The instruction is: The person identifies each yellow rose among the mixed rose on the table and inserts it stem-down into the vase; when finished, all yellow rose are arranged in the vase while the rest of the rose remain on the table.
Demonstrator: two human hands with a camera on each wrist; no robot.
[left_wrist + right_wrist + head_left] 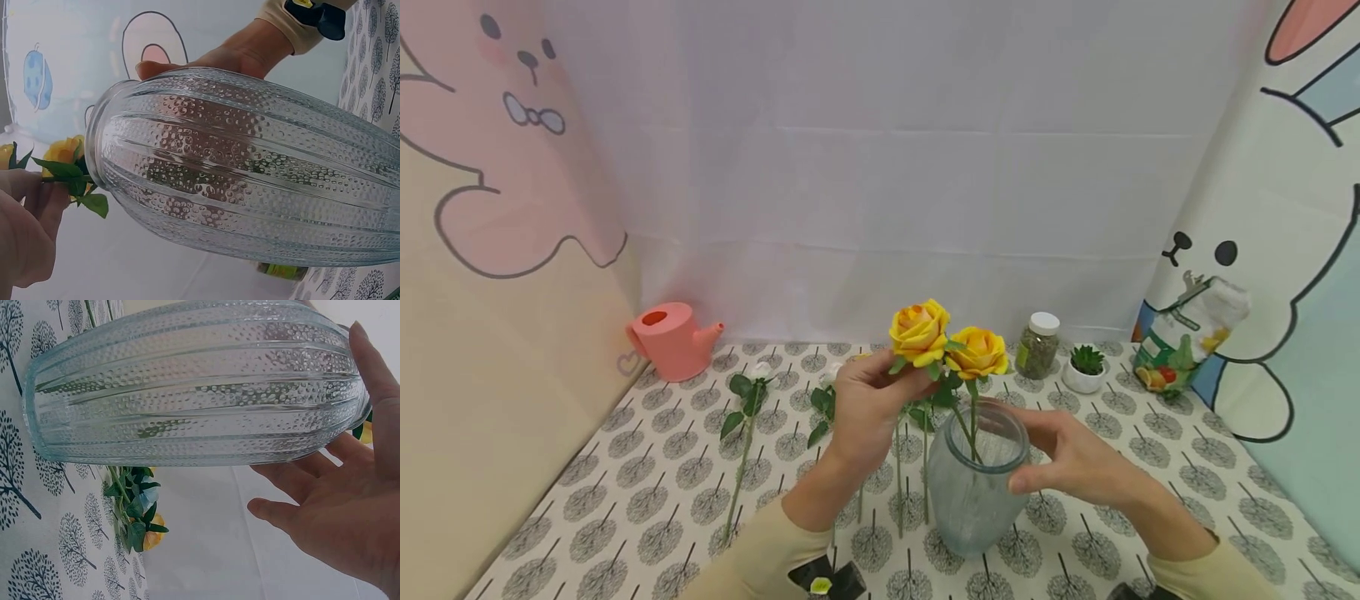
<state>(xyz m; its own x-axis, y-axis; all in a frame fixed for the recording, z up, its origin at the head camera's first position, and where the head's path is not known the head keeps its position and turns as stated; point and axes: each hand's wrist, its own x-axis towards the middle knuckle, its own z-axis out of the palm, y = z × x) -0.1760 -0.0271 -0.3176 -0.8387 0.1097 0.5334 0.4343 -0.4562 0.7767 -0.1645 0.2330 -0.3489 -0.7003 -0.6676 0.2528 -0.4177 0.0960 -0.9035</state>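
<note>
A ribbed clear glass vase stands on the tablecloth in front of me, with one yellow rose standing in it. My left hand pinches the stem of a second yellow rose just below the bloom, held beside the vase mouth. In the left wrist view my fingers grip that leafy stem next to the vase. My right hand cups the vase near its rim. Its thumb lies straight against the glass, and the other fingers stay loosely spread.
Several leafy flower stems lie on the tree-patterned tablecloth to the left. A pink watering can stands at the back left. At the back right are a white-lidded jar, a small potted succulent and a printed bag.
</note>
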